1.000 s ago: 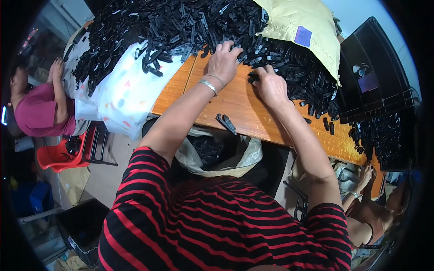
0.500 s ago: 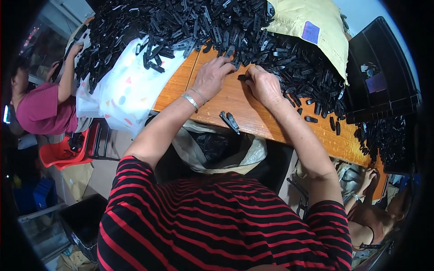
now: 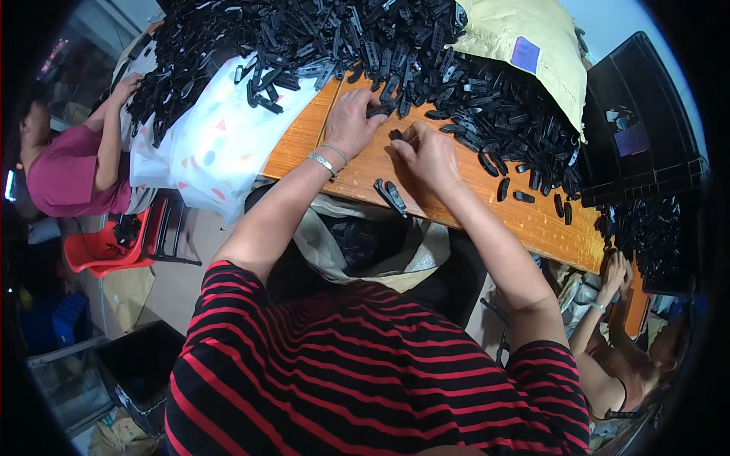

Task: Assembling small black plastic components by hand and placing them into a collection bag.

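Note:
A big heap of small black plastic parts (image 3: 365,38) covers the far side of the orange wooden table (image 3: 487,205). My left hand (image 3: 351,121), with a thin bracelet at the wrist, rests at the heap's near edge, its fingers closed on a black part (image 3: 378,111). Just to its right, my right hand (image 3: 427,152) pinches another small black part (image 3: 395,134) at its fingertips. A pair of black parts (image 3: 391,194) lies on the table edge below my hands.
An open bag (image 3: 365,243) with black contents hangs under the table edge. A white patterned plastic sheet (image 3: 220,137) drapes at left, a tan sack (image 3: 525,45) lies at the back right, black crates (image 3: 639,129) stand right. A person in pink (image 3: 76,167) works left; another person's hands (image 3: 616,273) right.
Both my hands stayed together at the heap's edge, handling black parts. The view shifted slightly, and the person at left raised an arm to the heap.

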